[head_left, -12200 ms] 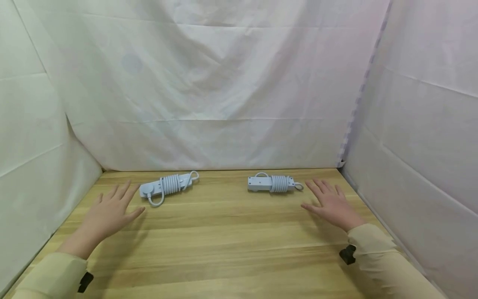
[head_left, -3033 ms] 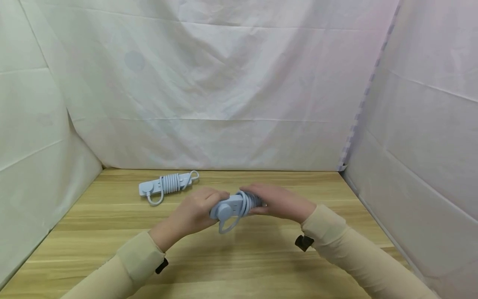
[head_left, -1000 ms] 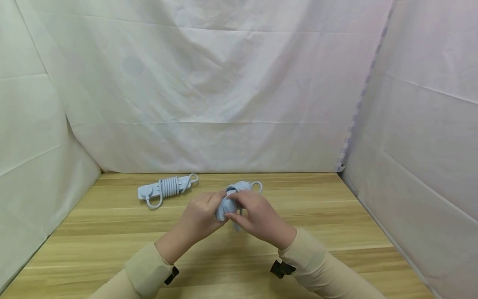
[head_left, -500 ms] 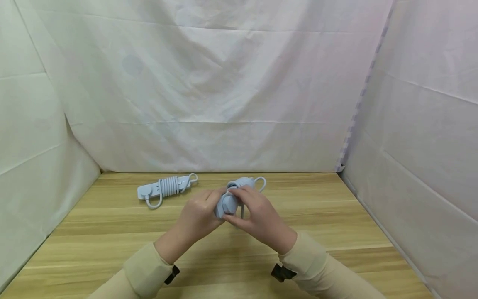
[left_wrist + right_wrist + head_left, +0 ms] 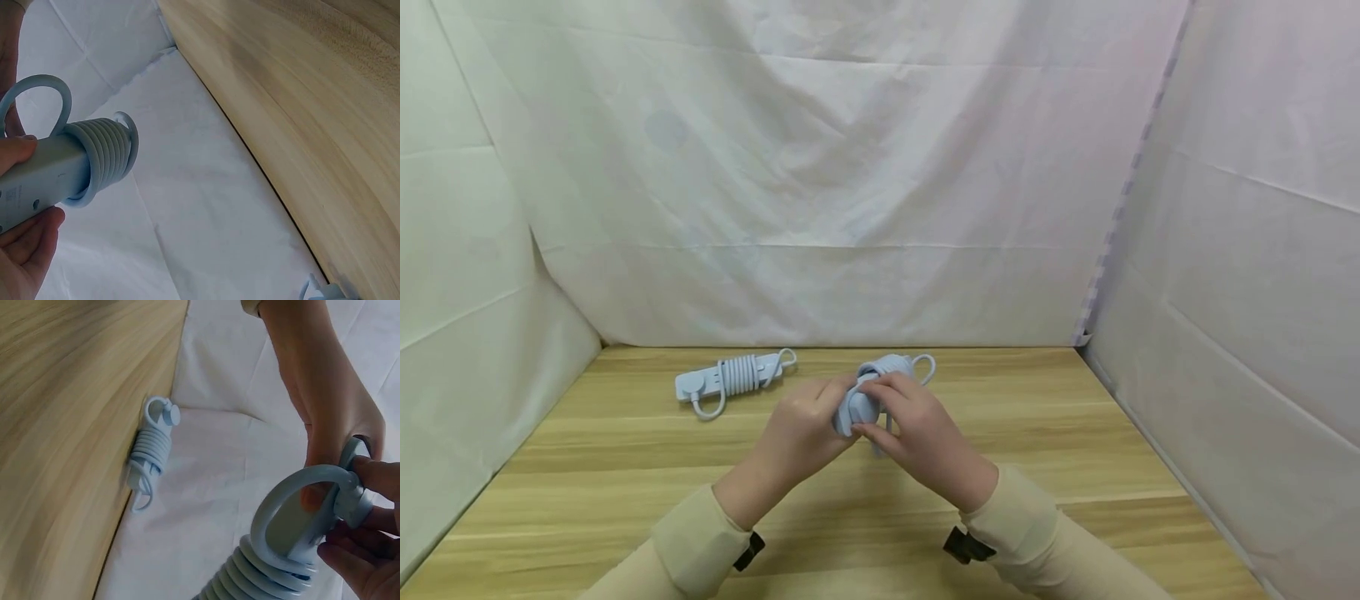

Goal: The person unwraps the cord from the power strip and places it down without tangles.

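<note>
Above the middle of the table, my left hand (image 5: 801,421) grips the near end of a pale blue power strip (image 5: 47,175), thumb on one side and fingers on the other. The strip points away from me, its cord (image 5: 256,572) wound in tight coils around the body and a loop standing out at the far end. With thumb and fingers, my right hand (image 5: 925,437) pinches the plug (image 5: 353,506) at the near end, sitting against the strip's face. A short loop of cord runs from the plug to the coils. The left hand's fingertips are partly hidden in the head view.
A second pale blue power strip (image 5: 737,375), also wrapped in its cord, lies on the wooden table (image 5: 587,500) at the back left. White cloth (image 5: 865,167) hangs behind the table and along both sides.
Both hands were open and apart at first, with this strip at the back right. It has since been lifted to the middle and turned end-on; my right hand moved from the coils to the plug.
</note>
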Action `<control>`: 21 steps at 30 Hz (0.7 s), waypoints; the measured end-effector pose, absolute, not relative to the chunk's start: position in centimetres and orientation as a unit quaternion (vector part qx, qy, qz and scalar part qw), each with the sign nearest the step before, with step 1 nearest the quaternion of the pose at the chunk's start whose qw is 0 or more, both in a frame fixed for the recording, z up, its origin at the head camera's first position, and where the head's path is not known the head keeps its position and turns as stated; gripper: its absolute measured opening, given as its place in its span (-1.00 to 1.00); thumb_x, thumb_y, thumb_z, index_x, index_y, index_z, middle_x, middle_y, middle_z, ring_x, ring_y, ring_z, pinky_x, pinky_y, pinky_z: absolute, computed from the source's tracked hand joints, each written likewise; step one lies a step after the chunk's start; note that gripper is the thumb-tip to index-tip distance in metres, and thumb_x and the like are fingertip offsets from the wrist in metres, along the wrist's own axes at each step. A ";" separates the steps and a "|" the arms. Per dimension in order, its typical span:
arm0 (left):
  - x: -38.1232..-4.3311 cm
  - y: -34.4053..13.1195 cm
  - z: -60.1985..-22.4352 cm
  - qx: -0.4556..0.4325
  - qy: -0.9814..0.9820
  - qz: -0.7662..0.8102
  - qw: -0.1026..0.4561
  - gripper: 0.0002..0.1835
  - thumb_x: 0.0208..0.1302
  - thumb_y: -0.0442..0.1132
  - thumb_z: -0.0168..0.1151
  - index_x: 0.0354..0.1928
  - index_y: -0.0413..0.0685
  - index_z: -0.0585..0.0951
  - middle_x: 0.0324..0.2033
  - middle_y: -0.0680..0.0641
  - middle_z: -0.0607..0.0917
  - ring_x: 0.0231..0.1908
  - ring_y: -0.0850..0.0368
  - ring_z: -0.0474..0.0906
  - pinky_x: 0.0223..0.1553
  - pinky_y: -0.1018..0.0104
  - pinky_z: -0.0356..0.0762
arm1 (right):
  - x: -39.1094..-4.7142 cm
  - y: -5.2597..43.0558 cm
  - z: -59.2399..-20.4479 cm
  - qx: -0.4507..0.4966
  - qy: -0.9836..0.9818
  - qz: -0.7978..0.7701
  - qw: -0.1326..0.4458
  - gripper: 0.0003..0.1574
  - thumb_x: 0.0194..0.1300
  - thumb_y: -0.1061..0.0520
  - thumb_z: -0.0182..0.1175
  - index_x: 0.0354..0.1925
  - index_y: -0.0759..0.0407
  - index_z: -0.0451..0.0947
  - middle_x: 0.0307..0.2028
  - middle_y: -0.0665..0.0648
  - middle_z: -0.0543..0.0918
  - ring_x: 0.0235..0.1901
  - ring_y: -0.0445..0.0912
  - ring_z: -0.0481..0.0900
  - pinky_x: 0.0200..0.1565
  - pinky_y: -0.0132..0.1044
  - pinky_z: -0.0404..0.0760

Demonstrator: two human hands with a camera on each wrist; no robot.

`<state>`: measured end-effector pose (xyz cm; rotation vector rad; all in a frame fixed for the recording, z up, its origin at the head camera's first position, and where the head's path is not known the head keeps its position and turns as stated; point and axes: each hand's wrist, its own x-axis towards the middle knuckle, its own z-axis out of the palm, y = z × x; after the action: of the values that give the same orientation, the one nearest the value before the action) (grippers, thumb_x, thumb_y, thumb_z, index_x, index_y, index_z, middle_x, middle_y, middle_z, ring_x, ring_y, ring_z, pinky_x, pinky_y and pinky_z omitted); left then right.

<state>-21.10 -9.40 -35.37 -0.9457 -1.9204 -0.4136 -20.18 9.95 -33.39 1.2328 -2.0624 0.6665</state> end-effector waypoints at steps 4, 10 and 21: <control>-21.0 -9.4 -35.5 -0.387 -0.781 -0.176 0.457 -0.50 -0.15 -0.22 0.54 -0.14 -0.34 0.62 -0.37 -0.16 0.70 -0.43 -0.01 0.65 -0.41 0.15 0.61 | -20.3 10.0 -33.1 0.481 -0.783 0.228 0.322 -0.50 0.10 0.16 0.48 -0.05 0.38 0.57 -0.12 0.18 0.57 -0.13 -0.04 0.57 -0.13 -0.36 0.57; -20.8 -9.4 -35.7 -0.388 -0.785 -0.186 0.445 -0.53 -0.14 -0.24 0.51 -0.14 -0.32 0.63 -0.33 -0.17 0.72 -0.39 -0.03 0.66 -0.38 0.13 0.62 | -20.5 10.2 -32.9 0.498 -0.782 0.214 0.308 -0.51 0.09 0.16 0.48 -0.07 0.37 0.56 -0.13 0.15 0.54 -0.12 -0.05 0.55 -0.10 -0.38 0.55; -20.6 -9.3 -35.0 -0.373 -0.784 -0.178 0.462 -0.47 -0.21 -0.21 0.58 -0.15 -0.35 0.62 -0.40 -0.18 0.70 -0.43 -0.02 0.66 -0.44 0.16 0.61 | -20.0 10.2 -33.2 0.451 -0.793 0.313 0.263 -0.38 0.10 0.14 0.48 0.08 0.33 0.50 0.01 0.14 0.49 0.02 -0.07 0.50 -0.03 -0.37 0.54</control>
<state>-20.62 -9.34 -34.99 -0.9171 -1.9288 -0.4384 -20.03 10.21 -33.19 1.2204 -2.1456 0.8463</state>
